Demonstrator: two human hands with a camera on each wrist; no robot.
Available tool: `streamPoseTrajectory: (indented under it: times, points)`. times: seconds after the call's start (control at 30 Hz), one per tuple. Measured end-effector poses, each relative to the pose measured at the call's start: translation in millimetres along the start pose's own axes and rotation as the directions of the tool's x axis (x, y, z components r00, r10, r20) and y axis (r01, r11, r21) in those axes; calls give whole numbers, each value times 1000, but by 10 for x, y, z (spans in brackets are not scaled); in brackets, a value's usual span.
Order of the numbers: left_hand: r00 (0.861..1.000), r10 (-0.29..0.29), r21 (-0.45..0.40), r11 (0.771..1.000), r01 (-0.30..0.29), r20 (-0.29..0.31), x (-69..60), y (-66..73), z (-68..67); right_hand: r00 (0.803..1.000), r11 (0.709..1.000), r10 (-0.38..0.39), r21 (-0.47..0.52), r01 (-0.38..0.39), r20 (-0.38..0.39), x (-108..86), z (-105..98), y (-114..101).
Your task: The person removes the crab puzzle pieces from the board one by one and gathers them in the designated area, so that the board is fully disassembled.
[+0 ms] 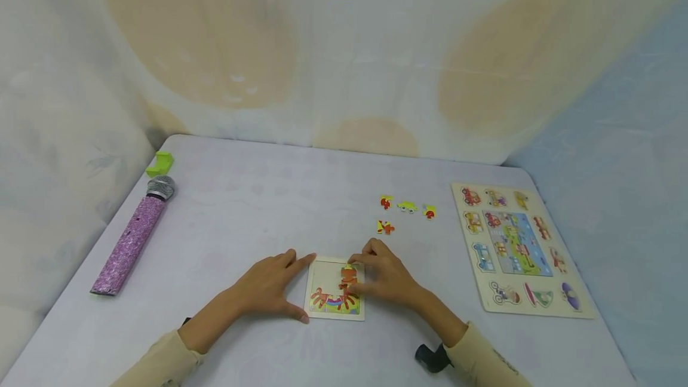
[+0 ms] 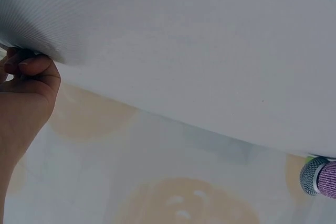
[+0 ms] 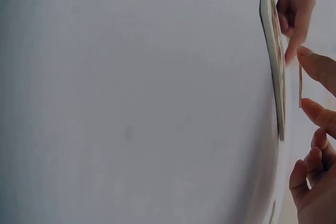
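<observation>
Pinching an orange puzzle piece (image 1: 349, 275) by opposite edges with my right hand (image 1: 388, 276), thumb on the near side and fingertip on the far side, so they're only as wide apart as the piece itself. From that wrist's view it shows edge-on, slightly off the square tray (image 1: 335, 317) and roughly parallel to it (can't tell how well it lines up with its neighbours, sorry). My left hand (image 1: 263, 286) is spread wide, thumb and index braced at the tray's left edge, no piece in it.

Tips, for what it's worth: lower it flat and straight down, because a tilted piece would probably snag on the rainbow row (image 1: 334, 302) along the near side. Match the cut outline first, then press with one fingertip instead of shoving with the whole pinch. Light bracing from the left should keep the tray from skating on the tabletop (image 1: 242, 208). I'd leave the four loose pieces (image 1: 385, 227), past the tray's far right corner, until this one sits flush.
</observation>
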State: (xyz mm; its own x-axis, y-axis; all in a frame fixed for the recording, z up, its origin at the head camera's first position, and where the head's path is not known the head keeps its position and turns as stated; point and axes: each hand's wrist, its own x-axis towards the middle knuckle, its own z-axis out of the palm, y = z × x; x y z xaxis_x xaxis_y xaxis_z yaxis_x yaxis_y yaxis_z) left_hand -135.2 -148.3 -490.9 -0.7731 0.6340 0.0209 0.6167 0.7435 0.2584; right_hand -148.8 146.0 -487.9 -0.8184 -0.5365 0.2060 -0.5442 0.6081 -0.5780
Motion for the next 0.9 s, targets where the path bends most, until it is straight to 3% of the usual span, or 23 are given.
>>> streamPoseTrajectory:
  times: [0.57,0.9]
  points:
    - [1000,9,0,1000,-9,-11,-6,3,-7,990,997,66,-34,-70,-126,-145,-392,416]
    - [1000,5,1,1000,-5,3,-6,-1,3,968,977,188,-68,-202,-165,-90,-632,699]
